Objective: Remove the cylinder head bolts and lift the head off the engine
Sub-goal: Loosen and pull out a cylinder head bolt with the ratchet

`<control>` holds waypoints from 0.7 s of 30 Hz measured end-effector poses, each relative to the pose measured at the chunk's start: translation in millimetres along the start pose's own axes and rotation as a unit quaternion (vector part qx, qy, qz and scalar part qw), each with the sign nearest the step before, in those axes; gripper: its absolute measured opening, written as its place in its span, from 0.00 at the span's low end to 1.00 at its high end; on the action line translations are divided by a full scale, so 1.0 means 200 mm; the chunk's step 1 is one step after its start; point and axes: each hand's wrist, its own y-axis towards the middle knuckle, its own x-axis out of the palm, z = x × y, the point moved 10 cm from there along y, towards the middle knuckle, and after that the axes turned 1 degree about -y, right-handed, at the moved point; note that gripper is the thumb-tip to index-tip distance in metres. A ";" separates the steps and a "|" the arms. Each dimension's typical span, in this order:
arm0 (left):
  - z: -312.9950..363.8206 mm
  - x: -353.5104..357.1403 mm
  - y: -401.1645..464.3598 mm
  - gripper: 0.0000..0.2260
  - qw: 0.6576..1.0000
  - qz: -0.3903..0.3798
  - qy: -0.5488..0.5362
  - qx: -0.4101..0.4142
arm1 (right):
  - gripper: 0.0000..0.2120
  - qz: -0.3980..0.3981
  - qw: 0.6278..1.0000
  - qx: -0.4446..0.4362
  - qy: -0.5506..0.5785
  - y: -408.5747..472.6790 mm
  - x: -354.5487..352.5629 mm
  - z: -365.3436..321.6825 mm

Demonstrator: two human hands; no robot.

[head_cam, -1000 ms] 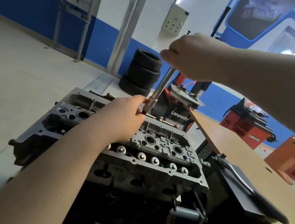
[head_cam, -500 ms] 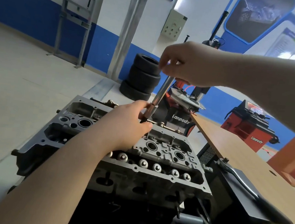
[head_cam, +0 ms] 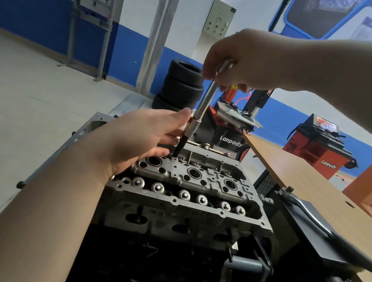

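While both hands grip extension bar (head_cam: 205, 101) | ratchet (head_cam: 307, 209) lies beside cylinder head (head_cam: 188, 188)

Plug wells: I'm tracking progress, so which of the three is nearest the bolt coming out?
The leftmost well, beside the bolt; the others lie further right.

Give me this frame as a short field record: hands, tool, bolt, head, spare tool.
left hand: fingertips pinch the socket
right hand: grips top of the extension bar
extension bar: tilted, socket at its lower end
bolt: dark shank partly raised out of its hole, top in the socket
cylinder head: seated on the engine, not lifted
ratchet: lying unused on the black case at right
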 end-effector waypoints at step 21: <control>0.01 0.01 -0.02 0.35 0.998 0.004 0.063 0.009 | 0.15 -0.032 0.999 -0.029 -0.018 0.01 0.00 -0.05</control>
